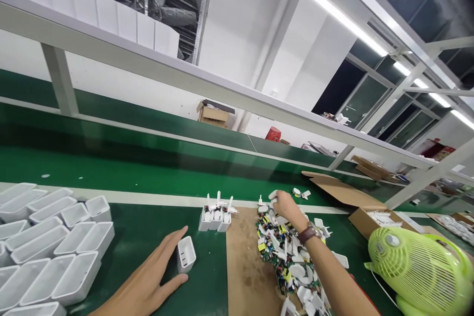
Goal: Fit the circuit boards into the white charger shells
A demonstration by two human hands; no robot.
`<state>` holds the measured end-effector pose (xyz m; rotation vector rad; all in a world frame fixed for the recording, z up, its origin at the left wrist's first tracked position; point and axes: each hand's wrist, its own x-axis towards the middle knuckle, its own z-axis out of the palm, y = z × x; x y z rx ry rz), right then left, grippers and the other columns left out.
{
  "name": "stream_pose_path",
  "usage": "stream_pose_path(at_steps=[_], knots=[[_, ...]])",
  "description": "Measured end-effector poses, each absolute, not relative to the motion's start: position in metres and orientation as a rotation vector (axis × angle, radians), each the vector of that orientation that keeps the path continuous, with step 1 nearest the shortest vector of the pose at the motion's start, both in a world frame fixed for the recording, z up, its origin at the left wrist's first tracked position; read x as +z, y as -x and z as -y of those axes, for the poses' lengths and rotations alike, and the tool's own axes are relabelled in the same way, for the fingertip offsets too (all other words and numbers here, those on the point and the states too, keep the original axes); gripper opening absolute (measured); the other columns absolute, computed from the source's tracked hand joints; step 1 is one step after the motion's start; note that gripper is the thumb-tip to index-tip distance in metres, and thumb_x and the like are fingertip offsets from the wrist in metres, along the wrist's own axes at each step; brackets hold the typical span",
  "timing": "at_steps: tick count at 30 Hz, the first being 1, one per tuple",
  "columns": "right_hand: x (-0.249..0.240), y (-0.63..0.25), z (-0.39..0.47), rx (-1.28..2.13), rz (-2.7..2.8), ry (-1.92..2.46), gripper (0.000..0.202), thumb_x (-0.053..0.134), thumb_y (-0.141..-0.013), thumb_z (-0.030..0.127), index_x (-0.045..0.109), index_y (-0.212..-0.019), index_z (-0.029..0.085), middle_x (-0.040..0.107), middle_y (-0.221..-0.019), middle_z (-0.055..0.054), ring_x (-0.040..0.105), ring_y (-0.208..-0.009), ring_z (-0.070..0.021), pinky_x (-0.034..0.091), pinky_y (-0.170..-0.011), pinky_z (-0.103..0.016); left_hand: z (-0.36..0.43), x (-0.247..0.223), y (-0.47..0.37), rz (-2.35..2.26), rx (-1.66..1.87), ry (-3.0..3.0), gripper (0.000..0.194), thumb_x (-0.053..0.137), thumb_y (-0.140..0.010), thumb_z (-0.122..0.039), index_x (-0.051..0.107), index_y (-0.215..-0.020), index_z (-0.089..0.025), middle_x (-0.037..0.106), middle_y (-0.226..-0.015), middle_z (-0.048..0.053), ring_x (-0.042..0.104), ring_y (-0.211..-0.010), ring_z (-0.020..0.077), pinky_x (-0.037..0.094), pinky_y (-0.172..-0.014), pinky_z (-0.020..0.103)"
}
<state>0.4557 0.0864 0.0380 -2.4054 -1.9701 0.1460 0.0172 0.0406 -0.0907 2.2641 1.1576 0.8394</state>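
My left hand [157, 271] rests on the green table with thumb and fingers spread around a small white plastic housing [186, 255]. That housing stands open end up, with slots visible inside. My right hand [289, 209], a brown-strapped watch on its wrist, reaches to the far end of a heap of circuit boards [285, 252] with white plastic parts. Its fingers are closed on a white plastic piece [273, 195]; much of the grip is hidden behind the hand. Between the hands, farther back, stand several white housings [215, 219] with boards and white parts sticking out of their tops.
Rows of empty white housings [55, 242] lie at the left. The heap sits on a brown cardboard sheet [244, 261]. On the right are a green fan [418, 266] and an open carton [365, 219] of white parts. A shelf beam [207, 84] crosses above the table.
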Motion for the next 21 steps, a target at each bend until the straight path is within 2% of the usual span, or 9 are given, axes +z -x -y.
stream_pose_path(at_steps=[3,9,17,21], knots=[[0.046,-0.47,-0.076,0.158,1.931,2.381,0.035,0.068,-0.104,0.038,0.064,-0.133,0.02,0.066,-0.136,-0.01,0.069,-0.113,-0.025,0.061,-0.096,-0.047,-0.042,-0.089,-0.016,-1.109,0.798,-2.323,0.081,0.063,-0.101,-0.033,0.021,-0.169,-0.041,0.049,-0.167,0.006,0.064,-0.14,0.0305,0.063,-0.103,0.034],[0.025,-0.448,-0.076,0.314,1.987,2.361,0.036,0.069,-0.103,0.038,0.064,-0.134,0.019,0.066,-0.135,-0.01,0.069,-0.114,-0.0256,0.061,-0.096,-0.047,-0.036,-0.095,-0.02,-1.125,0.805,-2.379,0.082,0.061,-0.102,-0.031,0.018,-0.17,-0.041,0.053,-0.164,0.008,0.061,-0.142,0.0343,0.056,-0.113,0.049],[0.02,-0.429,-0.105,0.445,1.943,2.401,0.038,0.071,-0.102,0.038,0.065,-0.133,0.019,0.066,-0.135,-0.01,0.069,-0.114,-0.0265,0.061,-0.094,-0.045,-0.033,-0.097,-0.017,-1.165,0.806,-2.305,0.08,0.059,-0.102,-0.031,0.017,-0.17,-0.039,0.047,-0.168,0.005,0.055,-0.148,0.0323,0.05,-0.119,0.049],[0.027,-0.446,-0.094,0.468,1.851,2.336,0.037,0.071,-0.102,0.039,0.066,-0.132,0.018,0.067,-0.135,-0.008,0.07,-0.113,-0.0278,0.061,-0.093,-0.045,-0.03,-0.099,-0.019,-1.183,0.848,-2.28,0.076,0.054,-0.103,-0.032,0.019,-0.171,-0.038,0.05,-0.167,0.005,0.058,-0.145,0.0327,0.054,-0.115,0.048]])
